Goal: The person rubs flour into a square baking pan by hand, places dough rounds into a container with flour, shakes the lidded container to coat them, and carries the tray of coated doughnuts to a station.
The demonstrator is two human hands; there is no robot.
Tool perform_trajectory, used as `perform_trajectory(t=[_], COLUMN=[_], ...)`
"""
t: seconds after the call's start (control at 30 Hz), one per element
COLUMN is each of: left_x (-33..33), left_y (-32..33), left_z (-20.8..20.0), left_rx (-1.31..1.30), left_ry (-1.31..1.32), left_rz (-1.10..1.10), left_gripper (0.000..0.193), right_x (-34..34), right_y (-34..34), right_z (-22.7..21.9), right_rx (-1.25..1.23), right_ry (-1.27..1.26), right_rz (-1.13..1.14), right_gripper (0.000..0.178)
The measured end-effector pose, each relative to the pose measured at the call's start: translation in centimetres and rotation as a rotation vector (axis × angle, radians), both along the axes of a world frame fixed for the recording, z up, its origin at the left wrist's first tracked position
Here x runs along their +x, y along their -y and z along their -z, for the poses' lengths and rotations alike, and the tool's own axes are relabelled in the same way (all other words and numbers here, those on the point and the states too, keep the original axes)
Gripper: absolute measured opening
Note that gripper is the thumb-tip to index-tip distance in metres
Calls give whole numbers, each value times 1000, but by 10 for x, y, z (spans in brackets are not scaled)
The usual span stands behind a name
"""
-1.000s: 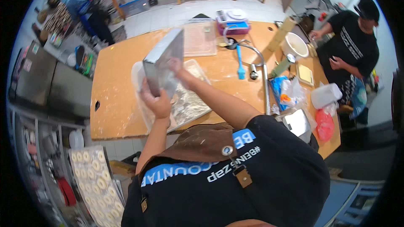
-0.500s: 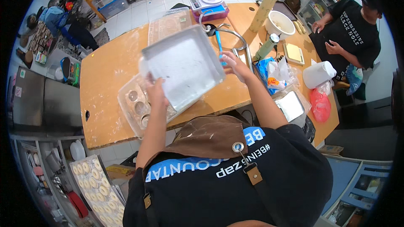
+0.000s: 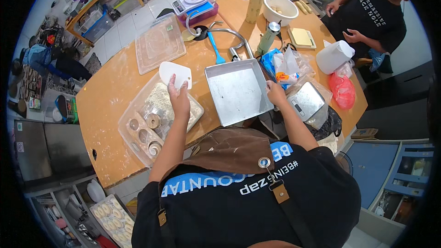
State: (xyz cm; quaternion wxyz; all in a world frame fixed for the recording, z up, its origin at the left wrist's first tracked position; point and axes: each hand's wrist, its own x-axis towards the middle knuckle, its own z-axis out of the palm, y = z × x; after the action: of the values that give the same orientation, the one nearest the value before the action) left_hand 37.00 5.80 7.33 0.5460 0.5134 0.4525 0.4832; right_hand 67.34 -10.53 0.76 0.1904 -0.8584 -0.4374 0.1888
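Between the thumb and fingers of my left hand (image 3: pixel 179 98) is a white dough scraper (image 3: pixel 176 74), a flat plate with a small hole near one corner. Beneath that hand lies a clear plastic tray (image 3: pixel 127 118) with flour (image 3: pixel 158 101) and several round cutters (image 3: pixel 153 120) in it. My right hand (image 3: pixel 275 94) grips the right rim of a square metal baking pan (image 3: pixel 237 91), its fingers partly hidden behind the wall. The pan shows a bare, lightly dusted inside and reaches the table's near edge.
Beyond the pan are a blue spatula (image 3: pixel 215 48) and a curved metal tap (image 3: pixel 234 34). A clear lid (image 3: pixel 161 43) lies far left. Bags (image 3: pixel 287 66), a digital scale (image 3: pixel 307 101) and a white jug (image 3: pixel 335 57) crowd the right. Another person (image 3: pixel 372 14) stands at the far right.
The baking pan has moved right and down, off the plastic tray. My left hand has let go of it and taken the dough scraper; my right hand has closed on the pan's rim.
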Motion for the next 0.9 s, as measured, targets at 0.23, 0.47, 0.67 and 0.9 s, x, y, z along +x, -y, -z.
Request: perform_trajectory(t=[0.23, 0.47, 0.67, 0.9], left_x=[-23, -46, -33, -49], left_y=[20, 42, 61, 60], left_z=[0, 20, 30, 19], left_rx=[177, 83, -181, -62], left_ry=[-195, -211, -27, -139], left_rz=[47, 126, 504, 525], left_gripper=[48, 42, 42, 43], right_x=[-19, -19, -83, -100], right_y=[-27, -37, -75, -72], right_z=[12, -4, -42, -10], right_rx=[-146, 321, 296, 155], right_ry=[68, 288, -665, -905], right_rz=[-23, -10, -349, -299], right_gripper=[29, 26, 29, 39])
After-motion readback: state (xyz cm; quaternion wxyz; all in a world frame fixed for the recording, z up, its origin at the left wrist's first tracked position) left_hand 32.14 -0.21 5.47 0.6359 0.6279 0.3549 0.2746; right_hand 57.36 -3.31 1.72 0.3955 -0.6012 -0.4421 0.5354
